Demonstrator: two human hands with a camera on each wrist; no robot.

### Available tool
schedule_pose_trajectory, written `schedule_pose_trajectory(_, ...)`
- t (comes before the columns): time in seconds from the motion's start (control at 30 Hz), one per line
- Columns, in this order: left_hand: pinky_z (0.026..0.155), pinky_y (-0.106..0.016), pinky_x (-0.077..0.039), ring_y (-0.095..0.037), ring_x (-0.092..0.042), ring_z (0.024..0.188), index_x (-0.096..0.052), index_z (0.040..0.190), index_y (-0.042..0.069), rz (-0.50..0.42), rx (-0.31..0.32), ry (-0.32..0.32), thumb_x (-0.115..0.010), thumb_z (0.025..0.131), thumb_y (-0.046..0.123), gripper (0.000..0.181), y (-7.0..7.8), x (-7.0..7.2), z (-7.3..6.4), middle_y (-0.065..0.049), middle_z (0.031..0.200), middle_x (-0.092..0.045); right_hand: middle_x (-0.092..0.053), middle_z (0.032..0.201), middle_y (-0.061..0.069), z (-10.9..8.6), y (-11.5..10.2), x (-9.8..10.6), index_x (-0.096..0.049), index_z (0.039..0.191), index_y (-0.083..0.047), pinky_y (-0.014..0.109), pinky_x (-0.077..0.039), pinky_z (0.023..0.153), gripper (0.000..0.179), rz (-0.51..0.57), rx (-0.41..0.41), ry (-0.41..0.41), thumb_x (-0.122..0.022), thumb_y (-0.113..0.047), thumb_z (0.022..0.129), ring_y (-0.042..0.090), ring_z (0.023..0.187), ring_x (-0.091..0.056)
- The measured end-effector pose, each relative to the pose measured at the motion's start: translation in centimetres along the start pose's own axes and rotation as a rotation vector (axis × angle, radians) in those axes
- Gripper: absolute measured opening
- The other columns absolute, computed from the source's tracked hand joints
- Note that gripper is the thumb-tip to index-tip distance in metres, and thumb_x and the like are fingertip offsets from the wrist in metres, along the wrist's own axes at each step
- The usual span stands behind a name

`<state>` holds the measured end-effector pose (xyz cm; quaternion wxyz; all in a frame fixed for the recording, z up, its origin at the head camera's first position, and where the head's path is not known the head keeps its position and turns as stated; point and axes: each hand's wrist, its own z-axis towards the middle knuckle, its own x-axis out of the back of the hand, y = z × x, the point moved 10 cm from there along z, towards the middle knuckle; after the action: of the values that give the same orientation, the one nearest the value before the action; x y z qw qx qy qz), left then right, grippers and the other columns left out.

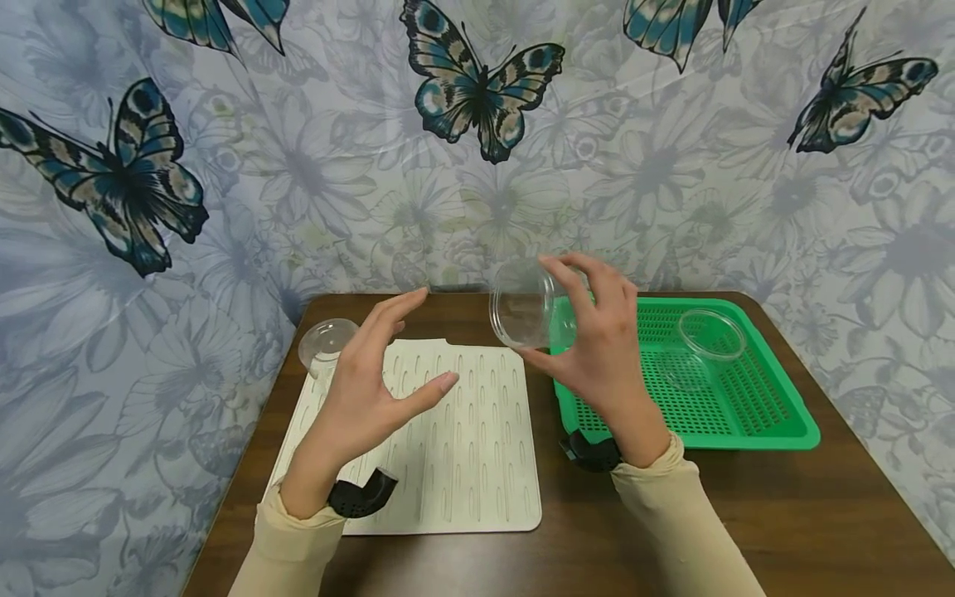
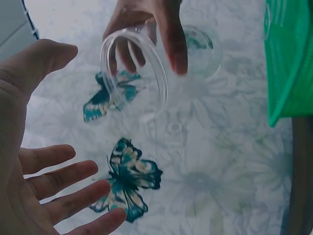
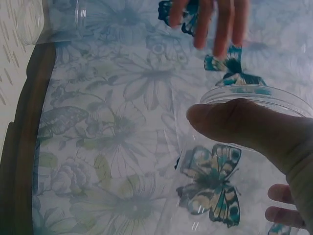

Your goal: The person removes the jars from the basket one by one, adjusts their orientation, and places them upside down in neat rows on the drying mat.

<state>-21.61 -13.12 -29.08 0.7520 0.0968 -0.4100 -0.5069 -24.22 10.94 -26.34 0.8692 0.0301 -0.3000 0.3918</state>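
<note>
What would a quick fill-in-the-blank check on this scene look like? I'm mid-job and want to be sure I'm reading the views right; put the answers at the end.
1. The right hand grips a clear cup, while the left hand holds ____.
2. In the head view, the basket lies to the ____ of the white mat.
3. That basket, with another clear cup in it, is coloured ____.
4. The printed insects on the backdrop are ____.

Missing words: nothing; right; green; butterflies.
</note>
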Motion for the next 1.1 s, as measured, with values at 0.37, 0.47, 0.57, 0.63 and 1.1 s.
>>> schedule_pose_trajectory(0.37,0.118,-0.051,-0.045,-0.025,-0.044,0.153,-0.038,0.17,0.016,-0.046,-0.063,-0.071,-0.096,0.083,0.034,0.106,1.7,-2.1,2.5,-0.002,0.169,-0.043,-0.059,0.143,0.021,0.5,-4.5,-1.3,-0.061,0.152,-0.013,0.067,-0.034,0.11,0.111,-0.017,0.133,-0.015,-0.113,-0.027,0.055,0.045,0.132,-0.055)
schedule_pose_trajectory(0.47,0.118,-0.05,-0.045,-0.023,-0.043,0.154,-0.036,0.171,0.017,-0.06,-0.055,-0.087,-0.096,0.082,0.036,0.109,1.2,-2.7,2.8,-0.002,0.171,-0.041,-0.06,0.142,0.02,0.4,-5.6,-1.7,-0.062,0.15,-0.014,0.067,-0.035,0.108,0.108,-0.024,0.158,-0.011,-0.113,-0.03,0.057,0.043,0.131,-0.055)
schedule_pose_trajectory(0.57,0.119,-0.05,-0.043,-0.023,-0.044,0.153,-0.036,0.17,0.016,-0.076,-0.045,-0.098,-0.099,0.08,0.036,0.112,1.0,-3.2,2.9,-0.001,0.17,-0.042,-0.059,0.142,0.02,0.3,-6.5,-2.1,-0.063,0.149,-0.014,0.067,-0.036,0.107,0.099,-0.038,0.177,-0.007,-0.108,-0.027,0.063,0.042,0.13,-0.055)
schedule_pose_trajectory(0.63,0.12,-0.051,-0.042,-0.023,-0.044,0.153,-0.037,0.17,0.017,-0.077,-0.042,-0.098,-0.1,0.079,0.035,0.112,1.0,-3.3,2.9,0.001,0.168,-0.044,-0.059,0.142,0.019,0.2,-6.9,-2.3,-0.063,0.149,-0.014,0.066,-0.037,0.107,0.094,-0.054,0.184,-0.001,-0.105,-0.029,0.067,0.041,0.131,-0.055)
schedule_pose_trajectory(1.1,0.118,-0.054,-0.043,-0.023,-0.051,0.148,-0.051,0.162,0.015,-0.08,-0.099,-0.04,-0.103,0.077,0.027,0.101,1.2,-2.2,2.9,-0.002,0.16,-0.056,-0.061,0.145,0.015,0.1,-8.6,-2.4,-0.061,0.155,-0.016,0.061,-0.039,0.113,0.1,-0.122,0.201,0.008,-0.109,-0.031,0.068,0.036,0.138,-0.056)
